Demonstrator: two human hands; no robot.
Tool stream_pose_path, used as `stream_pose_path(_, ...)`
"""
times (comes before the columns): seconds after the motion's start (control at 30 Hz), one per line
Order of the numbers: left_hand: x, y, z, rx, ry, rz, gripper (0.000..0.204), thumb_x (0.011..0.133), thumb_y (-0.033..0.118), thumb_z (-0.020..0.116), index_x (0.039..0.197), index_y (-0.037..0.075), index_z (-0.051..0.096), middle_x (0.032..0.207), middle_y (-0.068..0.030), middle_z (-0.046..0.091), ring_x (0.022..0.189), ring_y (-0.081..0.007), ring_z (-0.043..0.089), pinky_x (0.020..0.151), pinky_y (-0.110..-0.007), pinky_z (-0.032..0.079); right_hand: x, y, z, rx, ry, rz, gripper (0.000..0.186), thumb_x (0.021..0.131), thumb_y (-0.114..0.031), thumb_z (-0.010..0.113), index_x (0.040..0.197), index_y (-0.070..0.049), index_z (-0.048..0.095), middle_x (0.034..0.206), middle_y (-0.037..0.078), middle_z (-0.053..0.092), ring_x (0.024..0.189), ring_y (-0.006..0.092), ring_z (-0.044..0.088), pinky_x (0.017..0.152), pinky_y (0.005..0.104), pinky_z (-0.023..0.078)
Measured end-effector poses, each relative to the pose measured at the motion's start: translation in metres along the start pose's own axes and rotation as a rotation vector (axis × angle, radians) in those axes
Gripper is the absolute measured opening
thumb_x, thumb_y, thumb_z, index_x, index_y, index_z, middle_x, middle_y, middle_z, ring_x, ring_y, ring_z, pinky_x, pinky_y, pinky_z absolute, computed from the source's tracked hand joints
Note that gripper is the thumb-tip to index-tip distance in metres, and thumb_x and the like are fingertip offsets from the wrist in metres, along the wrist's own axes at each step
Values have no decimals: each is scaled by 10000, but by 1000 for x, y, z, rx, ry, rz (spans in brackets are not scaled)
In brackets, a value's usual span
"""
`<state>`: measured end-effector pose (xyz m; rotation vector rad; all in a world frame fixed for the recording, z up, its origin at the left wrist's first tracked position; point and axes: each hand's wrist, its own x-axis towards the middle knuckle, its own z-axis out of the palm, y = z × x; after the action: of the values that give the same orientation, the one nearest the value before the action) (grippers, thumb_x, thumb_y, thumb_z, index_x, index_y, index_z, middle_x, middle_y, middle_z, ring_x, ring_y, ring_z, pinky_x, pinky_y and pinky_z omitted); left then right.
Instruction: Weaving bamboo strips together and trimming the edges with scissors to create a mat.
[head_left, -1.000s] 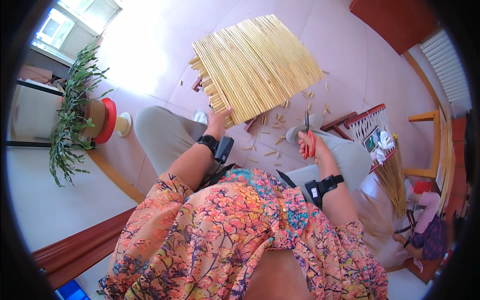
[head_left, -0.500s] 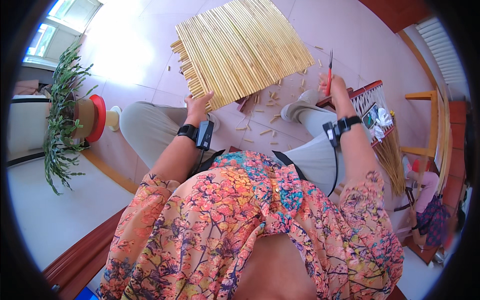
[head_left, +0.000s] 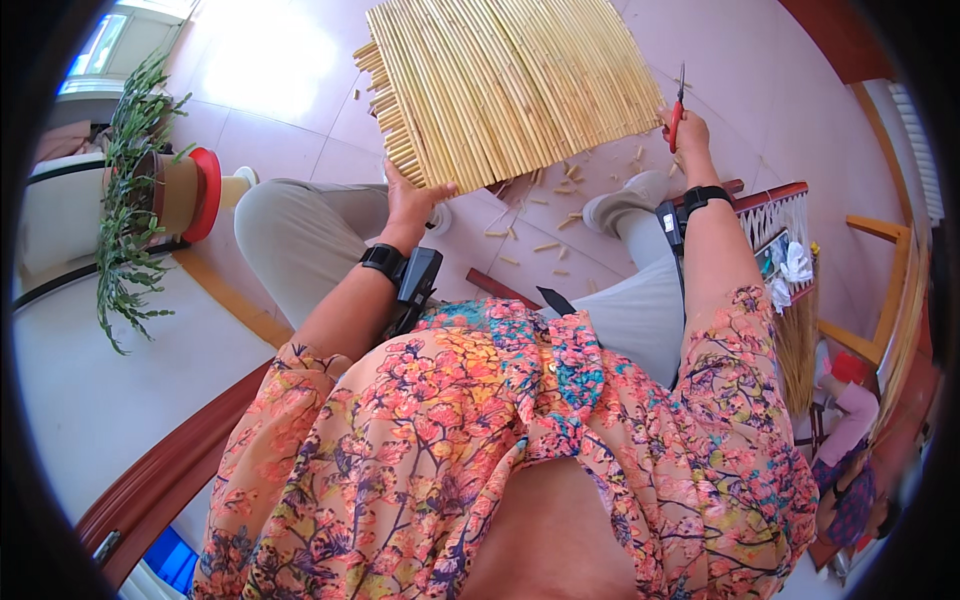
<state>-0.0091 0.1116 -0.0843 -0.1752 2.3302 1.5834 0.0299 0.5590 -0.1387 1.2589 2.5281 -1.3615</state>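
A mat of pale yellow reed stalks [head_left: 520, 85], laid side by side, is held tilted in front of me above the floor. Its left end is ragged, with stalk ends sticking out unevenly; the right end looks even. My left hand [head_left: 412, 205] grips the near left corner, thumb over the edge and its other fingers partly hidden. At the right corner, my right hand [head_left: 692, 137] is closed around red-handled scissors [head_left: 677, 115], their dark blades pointing away. Its fingertips meet the mat's corner, seemingly pinching it.
Short cut stalk pieces [head_left: 545, 246] litter the tiled floor between my feet. To the right are a wooden frame with white cords [head_left: 775, 208], crumpled white tissue [head_left: 795, 263] and a stalk bundle [head_left: 797, 350]. Another person [head_left: 850, 490] sits farther right. A potted plant [head_left: 140, 200] stands left.
The mat has shifted right in view along with my left hand. My right hand, apart from the mat before, has come to its right corner, still holding the scissors.
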Motion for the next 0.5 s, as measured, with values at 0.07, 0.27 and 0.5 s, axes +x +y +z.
stream_pose_path(0.07, -3, -2, -3, -15, 21, 1, 804, 589, -15, 758, 1222, 74, 270, 974, -84, 556, 773, -175, 579, 590, -267, 480, -8, 4, 1, 28, -4, 29, 397, 713, -413, 665, 817, -31, 652, 776, 183, 633, 783, 315, 611, 701, 381, 456)
stream_pose_path(0.27, 4, -11, -5, -115, 95, -31, 782, 584, -71, 733, 1216, 74, 296, 1016, -107, 548, 850, -203, 587, 650, -279, 496, -49, -31, 1, -296, 116, -183, 348, 706, -403, 660, 837, -81, 661, 776, 160, 638, 774, 314, 612, 692, 389, 460)
stream_pose_path(0.5, 12, -12, -5, -53, 57, -6, 752, 597, 0, 756, 1189, 84, 300, 978, -78, 557, 755, -149, 573, 505, -235, 433, -23, -3, 3, -126, 68, -110, 335, 692, -356, 708, 777, -42, 627, 671, 106, 590, 625, 231, 558, 590, 327, 438)
